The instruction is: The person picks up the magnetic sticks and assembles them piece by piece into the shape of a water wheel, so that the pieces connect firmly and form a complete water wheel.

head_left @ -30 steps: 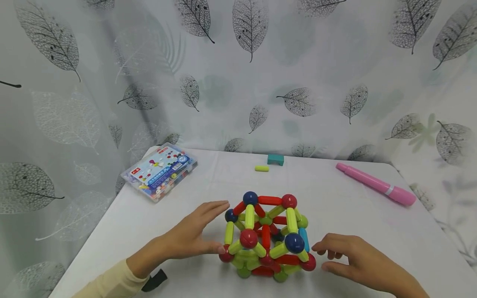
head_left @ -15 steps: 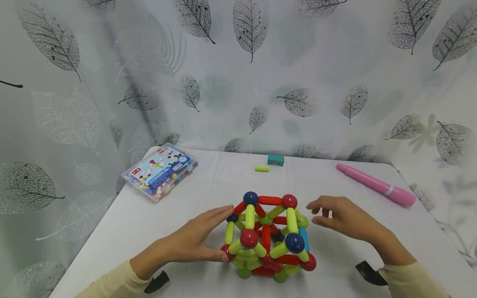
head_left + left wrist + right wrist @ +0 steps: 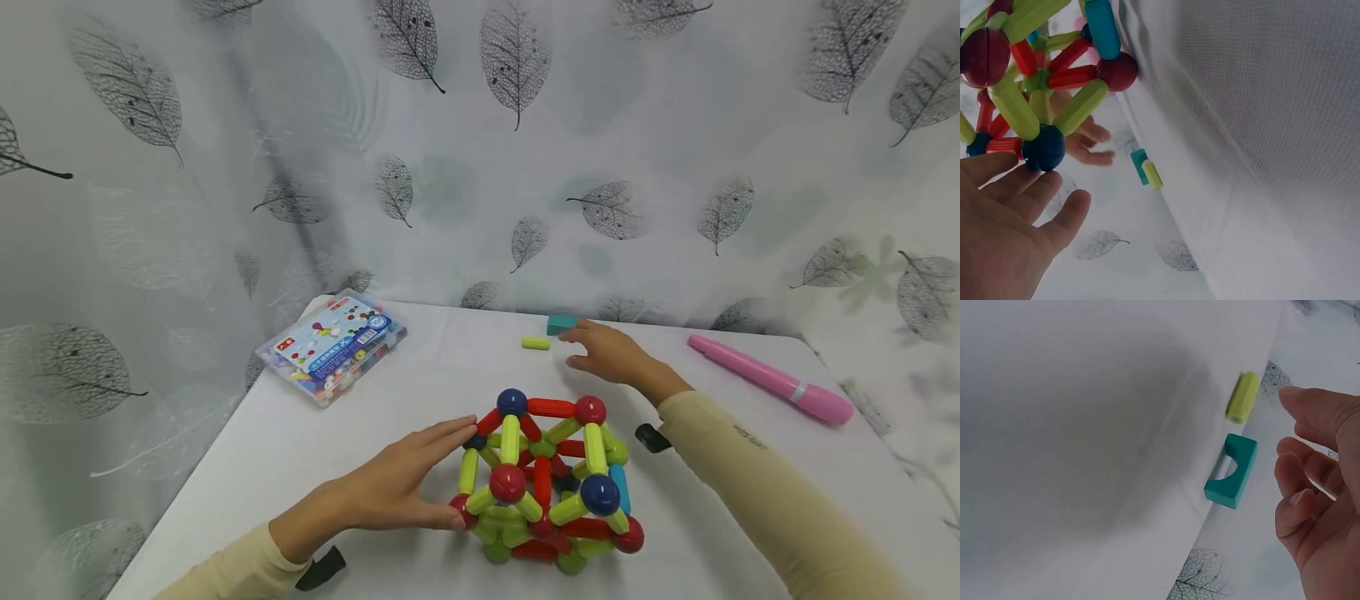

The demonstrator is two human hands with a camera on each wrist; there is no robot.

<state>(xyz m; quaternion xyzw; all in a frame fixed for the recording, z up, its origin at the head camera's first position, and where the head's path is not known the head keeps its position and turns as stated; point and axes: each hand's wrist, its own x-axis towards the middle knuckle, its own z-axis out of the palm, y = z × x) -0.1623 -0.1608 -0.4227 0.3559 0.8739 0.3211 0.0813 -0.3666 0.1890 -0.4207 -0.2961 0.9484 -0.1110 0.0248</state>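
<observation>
A magnetic stick-and-ball structure (image 3: 542, 479) of red, lime and blue rods with red, navy and green balls stands on the table before me. My left hand (image 3: 397, 487) rests its fingers and thumb against the structure's left side, fingers extended; in the left wrist view, fingertips meet a navy ball (image 3: 1044, 148). Over the far part of the table, my right hand (image 3: 611, 354) holds nothing, its fingers loosely bent. Nearest to it are a teal block with a rounded notch (image 3: 1244, 469) and a lime rod (image 3: 1243, 398). Both lie apart from the fingers.
A clear plastic case (image 3: 330, 346) with a printed cover and colourful pieces lies at the far left of the white table (image 3: 420, 375). At the far right lies a large pink marker-shaped object (image 3: 772, 379). A leaf-patterned curtain (image 3: 450, 192) hangs behind the table.
My right hand has moved from the structure's right side forward to beside the teal block and lime rod. The left hand has shifted slightly closer against the structure.
</observation>
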